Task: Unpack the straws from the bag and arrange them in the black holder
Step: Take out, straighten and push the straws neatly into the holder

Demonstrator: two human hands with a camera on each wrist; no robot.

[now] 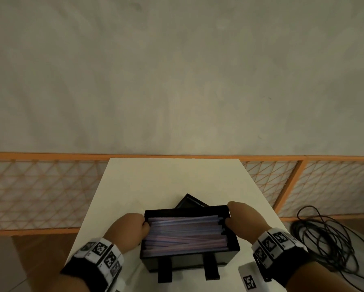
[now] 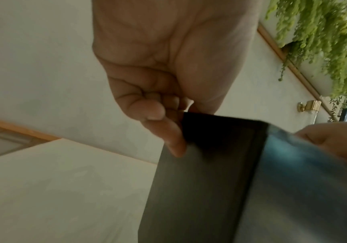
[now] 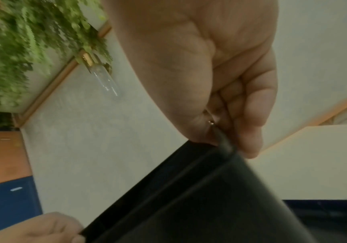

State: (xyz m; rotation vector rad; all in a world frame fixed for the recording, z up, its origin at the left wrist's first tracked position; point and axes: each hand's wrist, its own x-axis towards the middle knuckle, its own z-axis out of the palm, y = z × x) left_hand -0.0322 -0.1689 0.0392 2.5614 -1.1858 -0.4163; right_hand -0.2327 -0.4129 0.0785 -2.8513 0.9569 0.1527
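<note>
step: settle holder | holder (image 1: 189,258) lower centre of frame on surface (image 1: 147,182), straws (image 1: 185,230) flat inside | left hand (image 1: 130,228), right hand (image 1: 242,218) each pinch an end wall | keep it level, grips even, lower gently.

The holder (image 1: 189,260) is black, its straws (image 1: 185,232) pink and pale blue. Behind it, my table (image 1: 155,182) is cream; the fence (image 1: 40,186) beyond is orange lattice.
</note>
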